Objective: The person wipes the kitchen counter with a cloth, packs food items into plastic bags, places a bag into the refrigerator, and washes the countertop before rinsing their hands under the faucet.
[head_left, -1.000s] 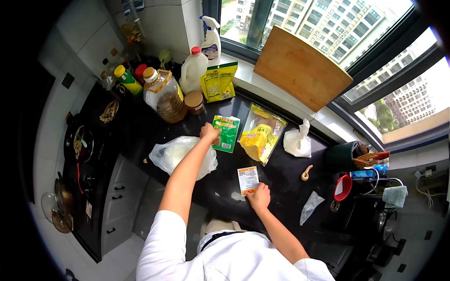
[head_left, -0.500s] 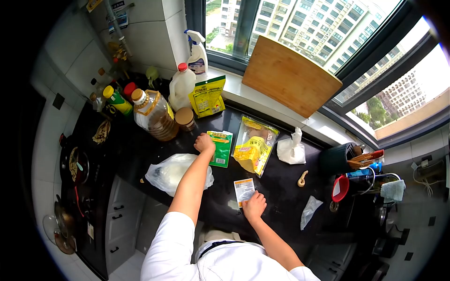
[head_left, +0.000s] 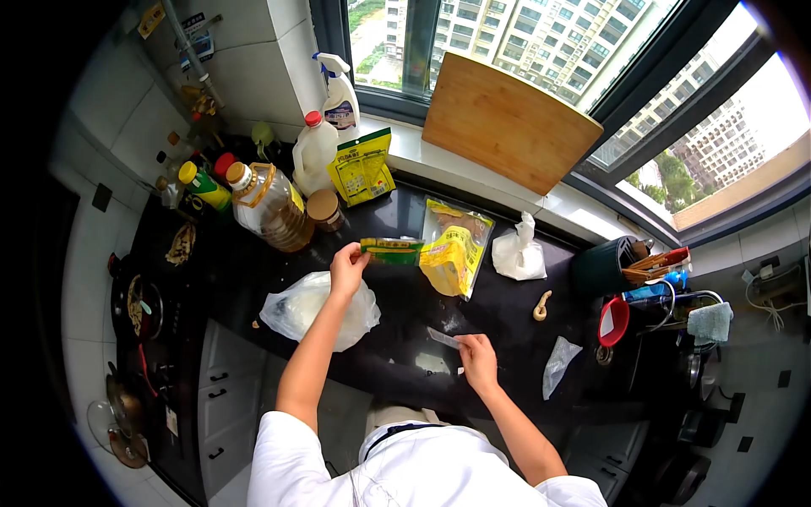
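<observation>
My left hand pinches the left end of a green packet, which is raised and seen nearly edge-on. Its right end is beside a clear and yellow bag. Below my left forearm a white plastic bag lies on the dark counter. My right hand grips a small white packet by its right end, also tilted nearly edge-on above the counter. A tied white bag stands right of the yellow bag.
An oil jug, a brown-lidded jar and a yellow pouch stand at the back left. A wooden board leans on the window. A ginger-like piece and crumpled plastic lie right, near a red sieve.
Both packets have gone from lying face up to being lifted and tilted nearly edge-on. My left hand has shifted slightly left. The whole view has also shifted.
</observation>
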Available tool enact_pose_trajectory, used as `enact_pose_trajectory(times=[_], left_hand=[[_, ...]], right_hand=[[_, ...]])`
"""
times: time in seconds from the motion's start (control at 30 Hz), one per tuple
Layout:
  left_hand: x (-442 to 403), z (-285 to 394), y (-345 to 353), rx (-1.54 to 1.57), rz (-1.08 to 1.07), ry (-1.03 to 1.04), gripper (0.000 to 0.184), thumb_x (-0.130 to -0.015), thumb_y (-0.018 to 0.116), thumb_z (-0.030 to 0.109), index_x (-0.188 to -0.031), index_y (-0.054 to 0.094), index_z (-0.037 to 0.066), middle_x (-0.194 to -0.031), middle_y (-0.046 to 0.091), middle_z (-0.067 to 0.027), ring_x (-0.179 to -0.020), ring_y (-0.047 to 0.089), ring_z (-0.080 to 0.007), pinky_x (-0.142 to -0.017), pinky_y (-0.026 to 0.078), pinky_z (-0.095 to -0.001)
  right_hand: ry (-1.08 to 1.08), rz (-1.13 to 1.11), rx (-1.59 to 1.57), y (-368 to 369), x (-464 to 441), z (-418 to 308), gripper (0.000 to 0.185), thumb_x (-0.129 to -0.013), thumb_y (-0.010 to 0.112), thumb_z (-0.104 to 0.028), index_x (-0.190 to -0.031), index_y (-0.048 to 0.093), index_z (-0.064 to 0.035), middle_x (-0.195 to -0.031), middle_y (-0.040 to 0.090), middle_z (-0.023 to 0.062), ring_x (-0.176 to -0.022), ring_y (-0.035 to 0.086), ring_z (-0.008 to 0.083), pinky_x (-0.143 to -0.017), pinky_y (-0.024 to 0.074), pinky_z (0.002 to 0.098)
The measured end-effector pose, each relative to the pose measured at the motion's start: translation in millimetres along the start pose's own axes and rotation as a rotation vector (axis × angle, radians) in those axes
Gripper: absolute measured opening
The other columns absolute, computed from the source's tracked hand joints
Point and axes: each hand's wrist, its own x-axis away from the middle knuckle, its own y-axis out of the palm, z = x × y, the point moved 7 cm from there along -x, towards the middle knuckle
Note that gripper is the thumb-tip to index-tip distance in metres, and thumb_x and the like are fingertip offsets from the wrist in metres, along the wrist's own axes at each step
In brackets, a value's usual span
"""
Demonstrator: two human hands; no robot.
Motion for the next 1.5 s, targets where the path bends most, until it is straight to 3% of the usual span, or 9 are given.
enact_pose_trajectory(times=[0.2,0.27,0.5,0.73,0.87,1.0,1.1,1.4,1.5], left_hand=[[118,72,24,-0.115,0.064,0.248,0.012,-0.084,0.066,0.000,-0.093,0.071,0.006,-0.086,0.066,-0.0066,-0.079,0.063,-0.0167,-0.072,0.049,-0.0287],[154,67,45,-0.130,0.005,0.158,0.014,-0.081,0.068,0.003,-0.094,0.072,0.008,-0.088,0.066,-0.0113,-0.082,0.064,-0.0259,-0.074,0.050,-0.0341],[248,38,90,-0.184,-0.002,0.113,0.017,-0.087,0.065,0.009,-0.102,0.068,0.003,-0.095,0.065,-0.0139,-0.081,0.064,-0.0301,-0.071,0.051,-0.0357],[273,25,98,-0.178,-0.108,0.133,0.020,-0.083,0.069,0.016,-0.098,0.064,0.003,-0.090,0.062,-0.0127,-0.086,0.061,-0.0320,-0.076,0.050,-0.0403],[277,17,98,-0.307,-0.037,0.231,0.012,-0.080,0.068,0.013,-0.091,0.065,0.007,-0.085,0.062,-0.0095,-0.087,0.061,-0.0308,-0.074,0.048,-0.0410],[283,15,76,-0.290,0.185,0.175,0.006,-0.082,0.065,0.010,-0.087,0.064,0.007,-0.081,0.061,-0.0102,-0.079,0.060,-0.0317,-0.068,0.047,-0.0412],[285,9,69,-0.160,0.229,0.127,0.009,-0.084,0.067,0.008,-0.090,0.062,0.003,-0.078,0.060,-0.0098,-0.071,0.059,-0.0278,-0.063,0.046,-0.0361],[244,42,10,0.026,0.215,0.141,0.034,-0.088,0.067,0.008,-0.122,0.063,0.010,-0.115,0.057,-0.0058,-0.086,0.061,-0.0139,-0.069,0.053,-0.0253],[218,27,-41,0.033,0.203,0.116,0.031,-0.090,0.063,0.007,-0.120,0.061,0.008,-0.111,0.058,-0.0084,-0.084,0.061,-0.0163,-0.068,0.053,-0.0263]], right_hand=[[-0.619,-0.017,0.260,-57,5,-82,0.027,-0.078,0.063,-0.005,-0.104,0.068,-0.0109,-0.089,0.066,0.0068,-0.083,0.065,0.0242,-0.073,0.0501,0.0360],[-0.710,-0.054,0.315,-54,9,-83,0.023,-0.078,0.063,-0.010,-0.101,0.066,-0.0092,-0.089,0.067,0.0051,-0.085,0.066,0.0216,-0.076,0.0498,0.0352],[-0.966,-0.078,0.328,-15,25,-85,0.014,-0.074,0.064,-0.014,-0.087,0.062,-0.0098,-0.082,0.064,0.0025,-0.088,0.062,0.0199,-0.079,0.0488,0.0345],[-1.039,-0.071,0.420,-4,49,-76,0.019,-0.075,0.061,-0.014,-0.094,0.061,-0.0112,-0.095,0.062,0.0033,-0.095,0.060,0.0207,-0.082,0.0472,0.0354],[-0.951,-0.002,0.359,-15,47,-83,0.026,-0.072,0.070,-0.018,-0.096,0.060,-0.0111,-0.103,0.059,0.0040,-0.098,0.059,0.0229,-0.093,0.0426,0.0381],[-0.917,-0.215,0.502,-2,44,-60,0.029,-0.071,0.074,-0.020,-0.096,0.060,-0.0129,-0.091,0.062,0.0039,-0.093,0.060,0.0223,-0.098,0.0409,0.0396],[-0.868,-0.154,0.427,-14,47,-70,0.028,-0.073,0.075,-0.018,-0.096,0.062,-0.0125,-0.082,0.064,0.0036,-0.086,0.062,0.0211,-0.100,0.0397,0.0413],[-0.880,-0.139,0.374,-8,-18,-136,0.014,-0.073,0.067,-0.004,-0.080,0.058,-0.0117,-0.066,0.062,0.0044,-0.071,0.063,0.0239,-0.098,0.0418,0.0421],[-0.852,-0.051,0.357,-4,-75,-176,0.014,-0.072,0.070,-0.006,-0.080,0.059,-0.0106,-0.067,0.062,0.0038,-0.072,0.062,0.0247,-0.098,0.0416,0.0424]])
